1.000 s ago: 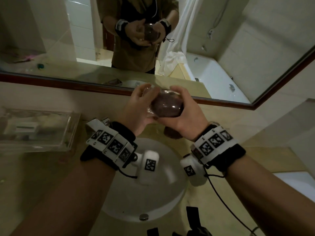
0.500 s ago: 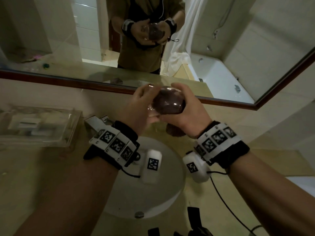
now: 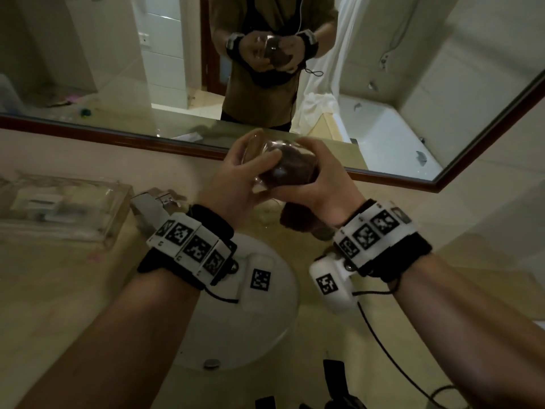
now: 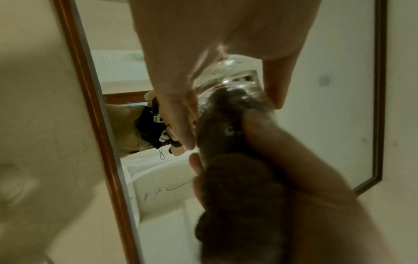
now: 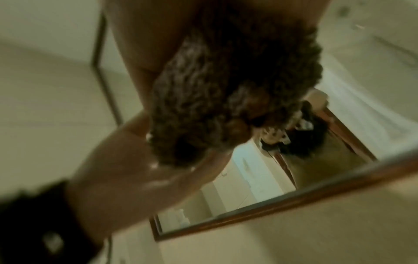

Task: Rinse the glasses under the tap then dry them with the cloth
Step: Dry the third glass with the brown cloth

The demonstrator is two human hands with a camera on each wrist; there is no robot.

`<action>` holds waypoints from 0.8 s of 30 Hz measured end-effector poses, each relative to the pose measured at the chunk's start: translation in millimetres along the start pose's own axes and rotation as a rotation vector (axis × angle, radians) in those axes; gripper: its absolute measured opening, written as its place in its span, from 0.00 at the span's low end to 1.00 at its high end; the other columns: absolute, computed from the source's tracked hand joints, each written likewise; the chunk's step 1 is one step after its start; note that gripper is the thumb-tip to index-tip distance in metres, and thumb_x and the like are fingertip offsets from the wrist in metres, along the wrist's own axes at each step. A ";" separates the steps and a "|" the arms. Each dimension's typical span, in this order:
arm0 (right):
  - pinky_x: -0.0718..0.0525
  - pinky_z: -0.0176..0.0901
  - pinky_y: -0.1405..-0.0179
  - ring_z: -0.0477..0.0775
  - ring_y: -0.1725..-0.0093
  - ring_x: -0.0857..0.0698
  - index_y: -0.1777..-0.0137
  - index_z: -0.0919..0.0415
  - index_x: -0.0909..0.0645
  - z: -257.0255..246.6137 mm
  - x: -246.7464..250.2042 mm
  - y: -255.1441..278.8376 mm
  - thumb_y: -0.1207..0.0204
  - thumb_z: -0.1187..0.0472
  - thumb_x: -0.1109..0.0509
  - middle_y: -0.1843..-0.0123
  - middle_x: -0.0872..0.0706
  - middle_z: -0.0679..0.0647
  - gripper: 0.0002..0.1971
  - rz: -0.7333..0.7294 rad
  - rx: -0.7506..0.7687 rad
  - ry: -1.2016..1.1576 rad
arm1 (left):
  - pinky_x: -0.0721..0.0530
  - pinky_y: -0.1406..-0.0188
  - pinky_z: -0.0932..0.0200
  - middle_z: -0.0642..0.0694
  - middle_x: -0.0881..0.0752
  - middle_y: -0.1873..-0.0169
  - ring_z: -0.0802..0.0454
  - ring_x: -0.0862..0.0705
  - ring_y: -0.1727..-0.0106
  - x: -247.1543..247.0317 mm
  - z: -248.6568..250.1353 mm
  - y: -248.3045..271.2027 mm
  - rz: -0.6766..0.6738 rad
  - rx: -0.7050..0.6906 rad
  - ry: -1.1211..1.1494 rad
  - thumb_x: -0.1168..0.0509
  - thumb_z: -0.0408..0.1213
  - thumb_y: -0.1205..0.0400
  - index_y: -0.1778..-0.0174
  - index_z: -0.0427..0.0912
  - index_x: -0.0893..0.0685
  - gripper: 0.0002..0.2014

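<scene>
The cloth [image 3: 295,169] is dark brown inside the clear glass [image 3: 259,149]. Both wristbands [image 3: 191,246] are white with black-and-white square marker patterns over black straps. The basin [image 3: 265,335] is white, the bench [image 3: 59,290] beige, the mirror frame [image 3: 88,129] reddish brown.

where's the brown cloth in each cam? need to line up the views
Head: brown cloth stuffed inside the glass, upper centre, between left hand and right hand; a tail hangs below.
Left wrist: cloth centre to bottom, running out of the glass.
Right wrist: cloth fills upper centre, blurred.
Shared landmark: wooden mirror frame.
</scene>
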State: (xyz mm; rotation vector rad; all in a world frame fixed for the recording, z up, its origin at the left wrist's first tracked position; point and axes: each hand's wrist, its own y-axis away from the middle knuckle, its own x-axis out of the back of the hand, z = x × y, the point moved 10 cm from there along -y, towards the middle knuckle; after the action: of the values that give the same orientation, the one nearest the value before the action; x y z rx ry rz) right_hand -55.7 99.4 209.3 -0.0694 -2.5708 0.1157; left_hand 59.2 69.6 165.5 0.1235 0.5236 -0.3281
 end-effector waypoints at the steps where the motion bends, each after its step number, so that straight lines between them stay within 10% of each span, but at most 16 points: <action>1: 0.17 0.47 0.39 0.48 0.42 0.17 0.27 0.48 0.34 -7.9 3.5 3.9 0.40 0.56 0.16 0.38 0.19 0.48 0.43 0.027 0.078 0.090 | 0.11 0.59 0.58 0.53 0.16 0.44 0.59 0.11 0.50 -6.1 -1.8 2.7 -0.001 -0.001 -0.003 0.36 0.36 0.16 0.32 0.52 0.25 0.17; 4: 0.17 0.51 0.40 0.52 0.40 0.19 0.25 0.47 0.36 -14.8 7.2 12.7 0.39 0.51 0.18 0.37 0.19 0.52 0.43 0.083 0.237 0.308 | 0.15 0.71 0.67 0.58 0.16 0.53 0.68 0.12 0.63 -18.4 -7.0 7.1 0.009 0.004 0.014 0.38 0.40 0.14 0.29 0.47 0.26 0.16; 7: 0.18 0.47 0.40 0.52 0.40 0.18 0.25 0.50 0.36 -12.3 10.2 15.0 0.40 0.52 0.16 0.38 0.18 0.51 0.45 0.059 0.229 0.257 | 0.14 0.70 0.62 0.54 0.12 0.54 0.60 0.10 0.56 -18.7 -2.1 8.7 0.091 -0.045 -0.030 0.35 0.37 0.16 0.28 0.35 0.26 0.21; 12: 0.14 0.44 0.44 0.46 0.46 0.14 0.34 0.50 0.27 10.1 10.0 9.7 0.45 0.62 0.14 0.45 0.17 0.44 0.39 -0.030 -0.024 -0.173 | 0.11 0.59 0.51 0.41 0.16 0.37 0.42 0.14 0.39 -11.6 -4.9 7.7 0.108 -0.044 -0.025 0.30 0.37 0.20 0.32 0.47 0.23 0.20; 16: 0.17 0.31 0.54 0.41 0.50 0.15 0.33 0.49 0.28 7.7 3.5 11.2 0.41 0.63 0.16 0.46 0.18 0.43 0.37 -0.015 -0.040 -0.156 | 0.10 0.58 0.52 0.50 0.17 0.39 0.55 0.12 0.44 -8.8 -7.9 6.3 0.025 0.001 -0.094 0.35 0.37 0.17 0.29 0.47 0.25 0.19; 21: 0.19 0.37 0.45 0.43 0.45 0.19 0.20 0.41 0.45 -28.0 -17.5 14.1 0.36 0.51 0.19 0.38 0.21 0.42 0.48 0.046 0.154 0.233 | 0.12 0.46 0.44 0.40 0.14 0.37 0.44 0.12 0.41 12.5 -7.3 4.2 0.006 0.135 0.009 0.39 0.54 0.16 0.27 0.44 0.24 0.25; 24: 0.19 0.39 0.47 0.54 0.42 0.16 0.18 0.45 0.56 -42.2 -36.8 11.3 0.35 0.46 0.22 0.31 0.21 0.55 0.54 0.014 0.277 0.368 | 0.11 0.62 0.54 0.45 0.13 0.44 0.50 0.10 0.50 32.6 0.1 0.5 0.088 0.122 -0.011 0.37 0.54 0.17 0.28 0.42 0.23 0.26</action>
State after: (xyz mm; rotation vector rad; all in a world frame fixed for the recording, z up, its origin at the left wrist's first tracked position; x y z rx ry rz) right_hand -1.7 110.7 223.9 -0.0033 -2.1660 0.4224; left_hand 86.0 61.1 149.0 0.2615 0.4856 -0.2743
